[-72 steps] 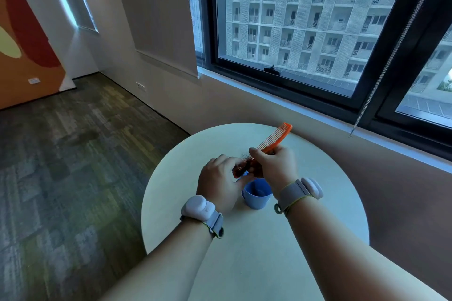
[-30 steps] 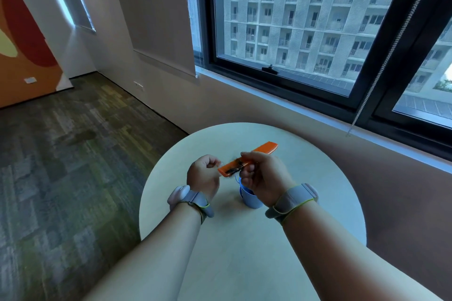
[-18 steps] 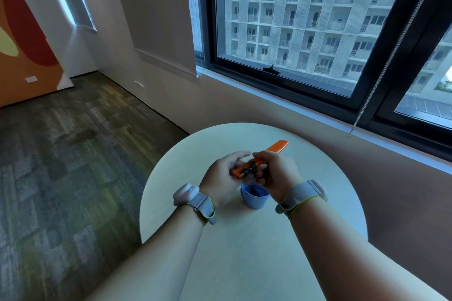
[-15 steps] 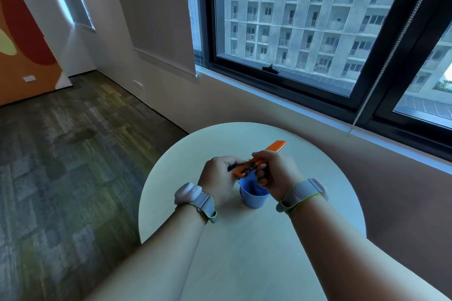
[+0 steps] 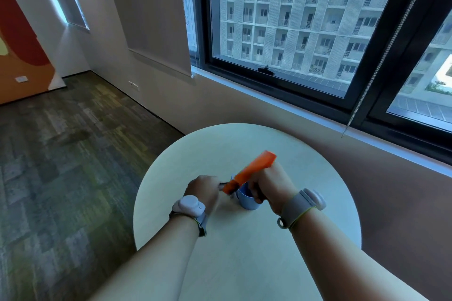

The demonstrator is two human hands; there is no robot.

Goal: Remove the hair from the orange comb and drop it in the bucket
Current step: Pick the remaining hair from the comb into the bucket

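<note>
- i see the right hand [image 5: 269, 186] gripping the orange comb [image 5: 249, 171], tilted over the blue bucket [image 5: 247, 199] on the tabletop [image 5: 244, 252].
- the left hand [image 5: 203, 189] looks pinched on dark hair [image 5: 223, 183] at the comb's lower end, though blurred.

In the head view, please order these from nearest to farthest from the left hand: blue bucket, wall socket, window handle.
From the left hand:
1. Blue bucket, just to its right on the table.
2. Wall socket, low on the wall, far left.
3. Window handle, beyond the table, on the frame.
</note>
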